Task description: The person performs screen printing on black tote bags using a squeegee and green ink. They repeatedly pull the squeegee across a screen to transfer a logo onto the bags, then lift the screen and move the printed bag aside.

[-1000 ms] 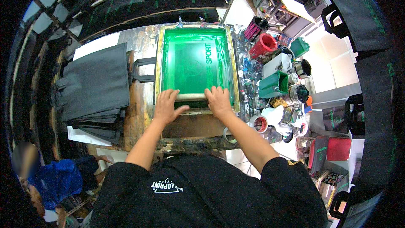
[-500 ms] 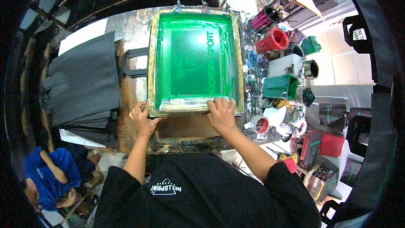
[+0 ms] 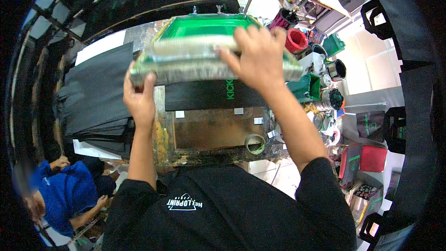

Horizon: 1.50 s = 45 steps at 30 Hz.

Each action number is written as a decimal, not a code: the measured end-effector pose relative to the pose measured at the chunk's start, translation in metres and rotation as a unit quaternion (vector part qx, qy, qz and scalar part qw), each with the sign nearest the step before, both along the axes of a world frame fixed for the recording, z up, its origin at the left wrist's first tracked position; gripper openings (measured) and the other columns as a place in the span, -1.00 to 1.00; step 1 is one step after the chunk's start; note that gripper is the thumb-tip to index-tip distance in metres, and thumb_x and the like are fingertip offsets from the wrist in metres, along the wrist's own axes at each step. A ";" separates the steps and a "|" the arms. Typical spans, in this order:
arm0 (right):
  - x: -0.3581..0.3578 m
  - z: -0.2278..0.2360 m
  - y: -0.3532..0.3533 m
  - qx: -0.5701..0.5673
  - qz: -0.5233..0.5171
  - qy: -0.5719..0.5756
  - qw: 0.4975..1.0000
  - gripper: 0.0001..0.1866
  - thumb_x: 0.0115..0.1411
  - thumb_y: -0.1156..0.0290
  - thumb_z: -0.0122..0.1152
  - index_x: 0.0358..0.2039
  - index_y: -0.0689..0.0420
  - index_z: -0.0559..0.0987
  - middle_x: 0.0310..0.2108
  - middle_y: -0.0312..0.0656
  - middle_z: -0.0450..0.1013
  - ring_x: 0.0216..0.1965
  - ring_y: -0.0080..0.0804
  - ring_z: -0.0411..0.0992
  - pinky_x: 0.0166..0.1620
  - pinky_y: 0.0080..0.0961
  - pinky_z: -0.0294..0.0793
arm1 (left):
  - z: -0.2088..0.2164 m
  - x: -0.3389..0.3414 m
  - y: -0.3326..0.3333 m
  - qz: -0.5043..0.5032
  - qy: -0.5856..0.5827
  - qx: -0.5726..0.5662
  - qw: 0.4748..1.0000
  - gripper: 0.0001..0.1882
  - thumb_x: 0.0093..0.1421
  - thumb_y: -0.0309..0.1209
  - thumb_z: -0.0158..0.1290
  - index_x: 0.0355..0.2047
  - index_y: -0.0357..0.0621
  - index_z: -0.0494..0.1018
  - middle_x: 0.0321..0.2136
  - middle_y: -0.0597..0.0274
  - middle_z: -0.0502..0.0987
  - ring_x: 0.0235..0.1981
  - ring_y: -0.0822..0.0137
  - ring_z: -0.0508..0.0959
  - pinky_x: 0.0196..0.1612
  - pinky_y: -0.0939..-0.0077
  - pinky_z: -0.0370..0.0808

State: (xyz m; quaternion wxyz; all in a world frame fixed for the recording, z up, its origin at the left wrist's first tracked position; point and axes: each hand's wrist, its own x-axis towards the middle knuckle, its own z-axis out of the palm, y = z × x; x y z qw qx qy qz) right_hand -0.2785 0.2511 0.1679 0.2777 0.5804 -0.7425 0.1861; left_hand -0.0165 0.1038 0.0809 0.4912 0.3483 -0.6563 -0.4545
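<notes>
The near edge of a screen printing frame (image 3: 186, 72) is tilted up, with green ink (image 3: 202, 28) on its mesh. My left hand (image 3: 139, 97) grips the frame's near left corner, thumb in front. Closed over the right part of a squeegee (image 3: 186, 49) is my right hand (image 3: 262, 58); the squeegee lies along the near side of the frame, smeared by motion. Beneath the raised frame a black fabric bag (image 3: 200, 96) with a green print lies flat on the board, partly hidden by the frame.
A stack of black bags (image 3: 100, 93) lies at left. A tape roll (image 3: 255, 144) sits near the table's front edge. Red tub (image 3: 296, 40), green container (image 3: 309, 87) and several cans line the right side. A person in blue (image 3: 69, 195) sits at lower left.
The frame's near edge has risen from the table, and both hands have moved up and away with it. The printed black bag underneath and the tape roll have come into view.
</notes>
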 end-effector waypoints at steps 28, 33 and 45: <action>-0.045 0.051 -0.052 -0.070 0.005 -0.020 0.997 -0.32 0.29 -0.35 0.08 -0.39 0.09 0.71 -0.43 -0.05 0.64 -0.34 -0.09 0.61 -0.05 -0.10 0.31 | -0.087 -0.004 -0.025 -0.021 -0.277 0.003 0.961 -0.66 0.24 -0.43 0.28 -0.05 -0.40 0.56 -0.23 0.00 0.70 -0.34 0.17 0.71 -0.36 0.29 0.67; -0.039 0.055 -0.047 -0.044 -0.002 -0.037 0.998 -0.31 0.30 -0.36 0.07 -0.38 0.09 0.70 -0.42 -0.05 0.64 -0.30 -0.10 0.61 -0.02 -0.09 0.32 | -0.026 0.075 -0.075 0.020 -0.158 0.209 0.965 -0.51 0.27 -0.47 0.29 0.17 -0.32 0.47 -0.13 0.13 0.65 -0.27 0.35 0.66 -0.38 0.42 0.67; -0.028 0.064 -0.055 -0.050 0.026 -0.070 0.996 -0.37 0.32 -0.28 0.14 -0.41 0.13 0.59 -0.44 -0.08 0.58 -0.27 -0.06 0.58 -0.11 -0.06 0.32 | -0.007 0.535 -0.145 0.351 -0.079 0.195 0.912 -0.48 0.20 -0.44 0.32 0.15 -0.25 0.44 -0.21 0.02 0.66 -0.27 0.15 0.68 -0.28 0.22 0.63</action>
